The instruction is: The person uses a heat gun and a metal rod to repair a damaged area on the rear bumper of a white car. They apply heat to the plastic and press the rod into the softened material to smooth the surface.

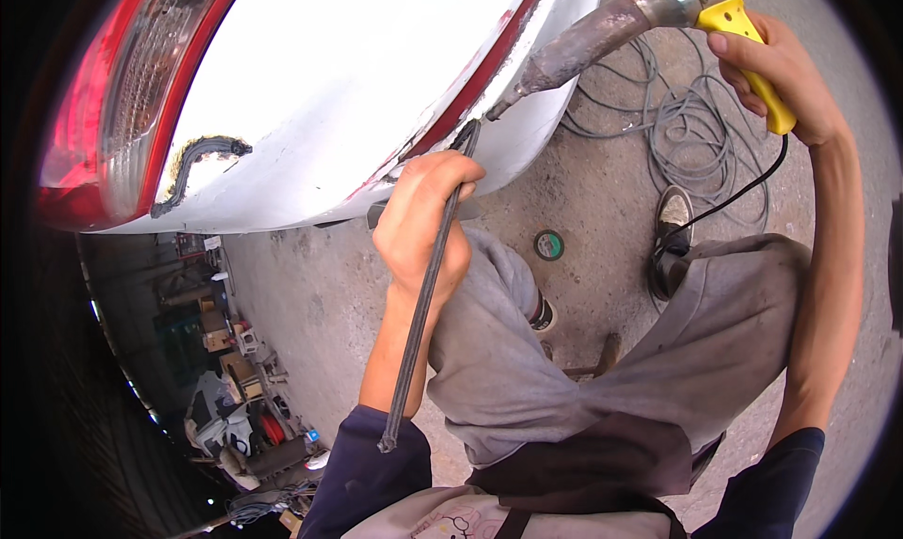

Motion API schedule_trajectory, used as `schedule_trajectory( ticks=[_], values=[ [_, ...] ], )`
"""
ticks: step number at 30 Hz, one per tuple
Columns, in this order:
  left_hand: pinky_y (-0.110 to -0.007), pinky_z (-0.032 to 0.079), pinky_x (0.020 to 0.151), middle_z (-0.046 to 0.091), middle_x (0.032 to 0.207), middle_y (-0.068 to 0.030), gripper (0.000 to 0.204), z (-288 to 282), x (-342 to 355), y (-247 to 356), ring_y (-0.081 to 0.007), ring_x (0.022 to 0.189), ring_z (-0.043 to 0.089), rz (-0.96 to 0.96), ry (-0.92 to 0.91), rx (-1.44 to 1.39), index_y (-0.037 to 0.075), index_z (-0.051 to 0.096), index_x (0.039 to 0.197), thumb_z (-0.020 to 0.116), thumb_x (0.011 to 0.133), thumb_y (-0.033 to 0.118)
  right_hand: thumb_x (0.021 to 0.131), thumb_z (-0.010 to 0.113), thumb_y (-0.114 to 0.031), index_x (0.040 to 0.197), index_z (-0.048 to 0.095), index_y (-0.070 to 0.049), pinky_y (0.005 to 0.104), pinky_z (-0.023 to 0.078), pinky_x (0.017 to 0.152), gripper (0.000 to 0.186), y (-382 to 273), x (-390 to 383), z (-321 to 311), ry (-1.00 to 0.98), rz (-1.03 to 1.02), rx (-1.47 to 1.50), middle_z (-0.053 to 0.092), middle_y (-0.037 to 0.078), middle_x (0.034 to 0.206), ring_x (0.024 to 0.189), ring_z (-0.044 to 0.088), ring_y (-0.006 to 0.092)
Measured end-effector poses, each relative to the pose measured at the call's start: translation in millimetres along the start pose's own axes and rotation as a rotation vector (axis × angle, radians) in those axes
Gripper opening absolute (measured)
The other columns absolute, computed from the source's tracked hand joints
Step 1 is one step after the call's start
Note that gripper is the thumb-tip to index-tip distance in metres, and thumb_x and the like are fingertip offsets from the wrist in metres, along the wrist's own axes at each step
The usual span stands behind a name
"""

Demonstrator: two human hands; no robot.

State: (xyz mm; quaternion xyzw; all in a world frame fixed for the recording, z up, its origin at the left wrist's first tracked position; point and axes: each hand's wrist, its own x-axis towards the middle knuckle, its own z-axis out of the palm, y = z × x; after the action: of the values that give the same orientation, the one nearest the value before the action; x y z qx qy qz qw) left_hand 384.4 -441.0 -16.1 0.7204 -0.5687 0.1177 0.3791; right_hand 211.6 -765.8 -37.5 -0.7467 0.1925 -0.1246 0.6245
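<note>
My left hand [425,214] is closed around a long black plastic welding rod [414,351]. The rod's upper end meets the edge of a white car bumper [320,87], beside a dark red strip [480,78]. My right hand [790,73] grips the yellow handle of a hot-air gun [588,42]. Its narrow metal nozzle points down and left, close to the rod's upper end; whether they touch, I cannot tell. A rough black weld bead [199,163] curves across the bumper near the red and clear tail light [146,87].
A grey cable [701,130] lies in loose coils on the concrete floor at the right. A small round green-and-black disc [548,245] lies between my feet. Boxes [243,374] and assorted clutter line the floor at the lower left. The gun's black cord [748,189] hangs past my shoe.
</note>
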Motion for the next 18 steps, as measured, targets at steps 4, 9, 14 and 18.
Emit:
schedule_trajectory(
  ticks=[4,9,14,18],
  values=[
    [-0.029,0.051,0.072,0.067,0.086,-0.0132,0.015,-1.1,1.7,-0.6,-0.0212,0.079,0.064,0.007,-0.016,0.014,-0.004,0.065,0.091,0.058,0.084,-0.016,0.092,0.069,-0.038,0.102,0.055,-0.003,0.0171,0.034,0.037,0.039,-1.4,0.5,-0.7,-0.01,0.006,-0.007,0.049,-0.003,0.061,0.041,0.041,0.0024],
    [-0.026,0.049,0.067,0.067,0.086,-0.0119,0.014,-1.7,1.6,-2.7,-0.0165,0.075,0.061,-0.027,-0.036,-0.005,-0.004,0.066,0.091,0.057,0.087,-0.015,0.092,0.069,-0.039,0.102,0.055,-0.003,0.0167,0.034,0.037,0.039,-2.1,1.3,0.0,-0.008,0.009,-0.001,0.049,-0.003,0.06,0.04,0.041,0.002],
    [-0.026,0.049,0.066,0.067,0.086,-0.0117,0.014,-2.7,4.1,-1.3,-0.0164,0.074,0.06,-0.018,-0.047,0.008,-0.004,0.066,0.091,0.057,0.088,-0.014,0.092,0.069,-0.039,0.102,0.055,-0.003,0.0163,0.034,0.037,0.04,-0.6,2.1,-0.3,0.0,-0.011,-0.03,0.049,-0.004,0.06,0.041,0.041,0.0016],
    [-0.026,0.049,0.066,0.067,0.086,-0.0115,0.013,-3.1,5.8,-0.9,-0.0162,0.074,0.06,-0.01,-0.052,0.008,-0.004,0.066,0.091,0.058,0.088,-0.014,0.092,0.069,-0.039,0.102,0.055,-0.003,0.0161,0.034,0.037,0.04,-3.5,1.6,1.4,0.0,-0.013,-0.008,0.049,-0.003,0.06,0.04,0.041,0.0014]
  ],
)
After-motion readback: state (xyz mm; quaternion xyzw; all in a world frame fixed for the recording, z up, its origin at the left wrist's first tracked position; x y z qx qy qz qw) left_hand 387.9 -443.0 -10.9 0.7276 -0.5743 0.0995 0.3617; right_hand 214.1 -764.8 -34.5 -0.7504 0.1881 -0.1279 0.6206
